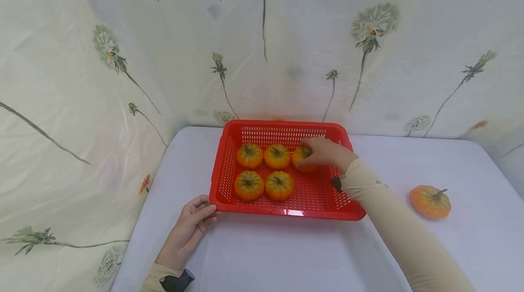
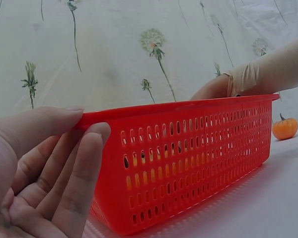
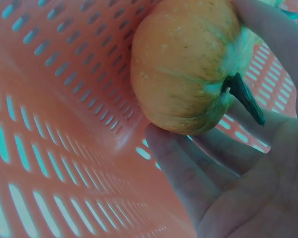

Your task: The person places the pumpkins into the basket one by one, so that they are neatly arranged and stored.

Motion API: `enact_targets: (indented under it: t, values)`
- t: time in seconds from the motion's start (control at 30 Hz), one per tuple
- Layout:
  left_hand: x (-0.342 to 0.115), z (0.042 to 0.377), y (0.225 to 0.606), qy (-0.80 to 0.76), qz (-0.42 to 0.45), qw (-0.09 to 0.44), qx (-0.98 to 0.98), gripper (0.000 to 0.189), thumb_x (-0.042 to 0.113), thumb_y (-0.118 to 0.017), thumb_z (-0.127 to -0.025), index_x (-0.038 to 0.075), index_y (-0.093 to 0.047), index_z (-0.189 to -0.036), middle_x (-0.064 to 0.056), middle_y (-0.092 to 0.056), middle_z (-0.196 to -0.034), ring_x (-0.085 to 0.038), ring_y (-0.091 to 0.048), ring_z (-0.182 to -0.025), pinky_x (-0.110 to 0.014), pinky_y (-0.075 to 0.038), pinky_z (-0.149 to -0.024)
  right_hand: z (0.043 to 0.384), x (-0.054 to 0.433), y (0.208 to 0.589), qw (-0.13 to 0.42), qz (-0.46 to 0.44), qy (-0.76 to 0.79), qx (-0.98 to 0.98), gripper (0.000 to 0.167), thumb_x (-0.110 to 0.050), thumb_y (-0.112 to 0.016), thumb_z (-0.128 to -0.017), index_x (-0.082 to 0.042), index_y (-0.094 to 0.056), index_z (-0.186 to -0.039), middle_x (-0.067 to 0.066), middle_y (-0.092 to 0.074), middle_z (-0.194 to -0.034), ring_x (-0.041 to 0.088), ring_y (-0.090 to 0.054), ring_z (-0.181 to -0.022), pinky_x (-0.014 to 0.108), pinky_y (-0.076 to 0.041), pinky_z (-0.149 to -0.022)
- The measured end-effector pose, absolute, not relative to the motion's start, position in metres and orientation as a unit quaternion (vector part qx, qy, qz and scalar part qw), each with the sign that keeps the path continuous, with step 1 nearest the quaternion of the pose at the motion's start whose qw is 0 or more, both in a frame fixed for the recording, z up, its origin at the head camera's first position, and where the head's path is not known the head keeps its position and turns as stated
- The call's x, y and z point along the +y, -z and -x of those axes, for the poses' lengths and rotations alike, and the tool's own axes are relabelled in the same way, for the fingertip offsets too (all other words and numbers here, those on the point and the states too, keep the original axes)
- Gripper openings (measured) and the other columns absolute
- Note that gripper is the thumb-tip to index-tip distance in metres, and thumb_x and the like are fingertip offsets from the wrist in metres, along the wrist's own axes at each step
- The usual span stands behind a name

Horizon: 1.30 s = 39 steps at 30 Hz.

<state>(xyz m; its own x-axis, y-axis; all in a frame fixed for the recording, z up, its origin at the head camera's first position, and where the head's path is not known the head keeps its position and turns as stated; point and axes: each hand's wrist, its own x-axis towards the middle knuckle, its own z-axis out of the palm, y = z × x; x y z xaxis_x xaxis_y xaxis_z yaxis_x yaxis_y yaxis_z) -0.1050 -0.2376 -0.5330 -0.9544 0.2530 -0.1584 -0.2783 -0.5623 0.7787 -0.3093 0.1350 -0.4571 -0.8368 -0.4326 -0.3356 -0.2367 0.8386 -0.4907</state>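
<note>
A red plastic basket [image 1: 323, 214] with slotted walls stands on the table. My left hand [image 1: 193, 224] pinches its front left corner, thumb on the rim and fingertips under it, as the left wrist view shows closely. Inside, my right hand [image 1: 325, 152] grips a small orange pumpkin [image 3: 188, 64] at the right end of the back row, thumb on one side and fingers round the other. Its dark stem [image 3: 246, 99] points toward the palm. Two more pumpkins, a left one [image 1: 249, 155] and a middle one [image 1: 277, 156], share that row. Two others [image 1: 249, 186] sit in front.
Another orange pumpkin [image 1: 430, 202] lies on the white tabletop [image 1: 278, 255], right of the basket and beyond the right forearm. Behind the table and along its left hangs a pale curtain [image 1: 294, 55] printed with dandelions.
</note>
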Motion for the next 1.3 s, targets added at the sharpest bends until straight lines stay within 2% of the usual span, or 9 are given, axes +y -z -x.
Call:
enact_targets:
  t: [0.13,0.33,0.47,0.6,0.83,1.13,1.3]
  values:
    - [-0.238,0.105,0.533,-0.883,0.013,0.15,0.445,0.02,-0.002,-0.056,-0.103,0.014,-0.067,-0.105,0.002,-0.074,-0.099,-0.008,-0.074,-0.089,-0.017,-0.061,-0.079,0.309,0.133,0.457,0.221,0.177,0.222,0.933,0.076,-0.045,-0.083,-0.084,-0.012,-0.053,-0.146,0.011,-0.063,-0.141,0.032,-0.058,-0.128,0.058,-0.05,-0.112]
    - [-0.238,0.104,0.533,-0.883,0.013,0.151,0.445,0.02,-0.002,-0.055,-0.103,0.014,-0.067,-0.106,0.002,-0.075,-0.099,-0.008,-0.075,-0.089,-0.017,-0.061,-0.079,0.31,0.132,0.458,0.218,0.174,0.228,0.933,0.061,-0.045,-0.084,-0.083,-0.016,-0.06,-0.132,0.007,-0.068,-0.128,0.027,-0.062,-0.116,0.053,-0.056,-0.105]
    - [-0.238,0.104,0.533,-0.885,0.011,0.152,0.44,0.021,-0.002,-0.054,-0.103,0.014,-0.067,-0.105,0.002,-0.075,-0.099,-0.008,-0.075,-0.089,-0.016,-0.061,-0.079,0.31,0.132,0.459,0.217,0.173,0.229,0.933,0.06,-0.046,-0.084,-0.083,-0.017,-0.061,-0.13,0.007,-0.069,-0.125,0.026,-0.062,-0.114,0.053,-0.057,-0.104]
    - [-0.238,0.104,0.533,-0.883,0.019,0.154,0.443,0.02,-0.002,-0.055,-0.103,0.014,-0.066,-0.105,0.002,-0.074,-0.098,-0.008,-0.074,-0.089,-0.017,-0.061,-0.079,0.308,0.134,0.459,0.222,0.17,0.229,0.932,0.064,-0.048,-0.082,-0.085,-0.015,-0.059,-0.134,0.008,-0.067,-0.129,0.028,-0.061,-0.117,0.054,-0.055,-0.106]
    - [-0.236,0.105,0.533,-0.876,0.041,0.159,0.453,0.016,0.002,-0.059,-0.103,0.015,-0.067,-0.106,0.004,-0.074,-0.099,-0.007,-0.074,-0.089,-0.017,-0.061,-0.081,0.303,0.139,0.454,0.245,0.152,0.243,0.926,0.087,-0.046,-0.084,-0.083,-0.015,-0.044,-0.154,0.009,-0.058,-0.146,0.032,-0.054,-0.131,0.059,-0.051,-0.11]
    - [-0.238,0.105,0.533,-0.886,0.004,0.155,0.437,0.022,-0.003,-0.054,-0.103,0.014,-0.067,-0.105,0.002,-0.075,-0.099,-0.009,-0.075,-0.09,-0.017,-0.062,-0.08,0.303,0.141,0.447,0.243,0.168,0.226,0.928,0.091,-0.045,-0.085,-0.082,-0.014,-0.042,-0.155,0.013,-0.054,-0.151,0.035,-0.049,-0.137,0.062,-0.049,-0.111]
    - [-0.239,0.105,0.533,-0.887,0.005,0.157,0.434,0.021,-0.002,-0.054,-0.103,0.014,-0.067,-0.105,0.002,-0.075,-0.099,-0.009,-0.075,-0.089,-0.017,-0.062,-0.08,0.303,0.143,0.442,0.25,0.155,0.23,0.928,0.099,-0.048,-0.085,-0.079,-0.016,-0.036,-0.159,0.012,-0.048,-0.156,0.036,-0.044,-0.142,0.063,-0.048,-0.111]
